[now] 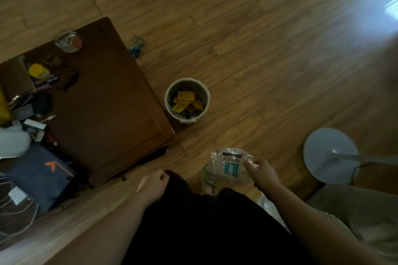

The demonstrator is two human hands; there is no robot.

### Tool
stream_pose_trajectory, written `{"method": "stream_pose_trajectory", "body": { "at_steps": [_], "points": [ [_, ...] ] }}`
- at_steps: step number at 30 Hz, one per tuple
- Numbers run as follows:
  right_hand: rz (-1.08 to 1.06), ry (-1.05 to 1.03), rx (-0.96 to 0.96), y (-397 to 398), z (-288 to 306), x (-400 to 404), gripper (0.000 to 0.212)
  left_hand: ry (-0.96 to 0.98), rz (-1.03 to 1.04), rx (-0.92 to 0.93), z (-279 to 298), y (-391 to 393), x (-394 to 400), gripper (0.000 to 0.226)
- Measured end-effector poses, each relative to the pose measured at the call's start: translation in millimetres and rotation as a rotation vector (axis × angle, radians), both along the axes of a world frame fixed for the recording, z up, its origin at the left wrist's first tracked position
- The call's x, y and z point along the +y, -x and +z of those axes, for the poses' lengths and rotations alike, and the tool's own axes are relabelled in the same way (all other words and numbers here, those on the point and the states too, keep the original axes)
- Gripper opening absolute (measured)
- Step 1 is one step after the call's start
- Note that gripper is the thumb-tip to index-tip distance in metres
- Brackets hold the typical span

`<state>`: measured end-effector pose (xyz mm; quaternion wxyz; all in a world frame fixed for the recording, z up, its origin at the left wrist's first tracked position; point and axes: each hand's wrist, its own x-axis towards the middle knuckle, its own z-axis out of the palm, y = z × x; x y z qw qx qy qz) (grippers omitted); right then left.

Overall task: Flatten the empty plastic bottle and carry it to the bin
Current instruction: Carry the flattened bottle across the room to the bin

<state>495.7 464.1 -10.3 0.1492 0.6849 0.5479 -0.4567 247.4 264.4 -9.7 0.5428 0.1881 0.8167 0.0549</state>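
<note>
A person stands on a wood-plank floor [247, 28], the right hand [263, 173] clamped on a crushed clear plastic bottle [229, 166] with a teal-and-white label, fingers wrapped around its right end. The bottle is held low in front of the body, above a foot in a green sandal [207, 176]. The left hand [154, 180] hangs empty beside dark clothing, its fingers curled loosely together. Ahead on the floor, well apart from the bottle, sits a round grey waste bin [187, 122] with yellow wrappers inside, just beside the corner of a dark wooden table [103, 101]. A glass ashtray [68, 41] rests near the table's far edge; a round white fan base [330, 155] stands at right
</note>
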Motion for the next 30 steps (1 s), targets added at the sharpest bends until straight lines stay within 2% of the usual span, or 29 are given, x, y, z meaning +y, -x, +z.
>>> {"method": "stream_pose_trajectory", "body": {
  "at_steps": [4, 9, 13, 16, 18, 23, 30],
  "points": [
    [-0.107, 0.016, 0.01, -15.4, -8.4, 24.6, 0.057, -0.088, 0.025, 0.013, 15.3, -6.6, 56.8, 0.017],
    [-0.168, 0.021, 0.015, -10.3, -17.6, 71.2, 0.058, 0.004, 0.197, -0.027, 15.7, 11.8, 96.2, 0.026],
    [-0.088, -0.037, 0.009, 1.5, -19.9, 122.8, 0.063, 0.03, 0.201, -0.011, 4.2, 21.6, 136.6, 0.026],
    [-0.037, -0.035, -0.004, 15.5, -17.9, 171.8, 0.066, 0.04, 0.146, -0.051, -5.5, 30.5, 180.8, 0.023],
    [0.039, -0.044, -0.029, 27.8, -12.1, 210.6, 0.068, 0.043, 0.185, -0.084, -6.8, 43.6, 210.8, 0.022],
    [0.211, -0.102, -0.038, 69.9, -0.5, 310.5, 0.061, 0.041, 0.251, -0.077, 2.1, 85.9, 281.7, 0.027],
    [0.221, -0.07, 0.071, 131.3, 6.2, 408.2, 0.051, 0.001, 0.393, -0.031, 12.7, 123.1, 385.7, 0.024]
  ]
}}
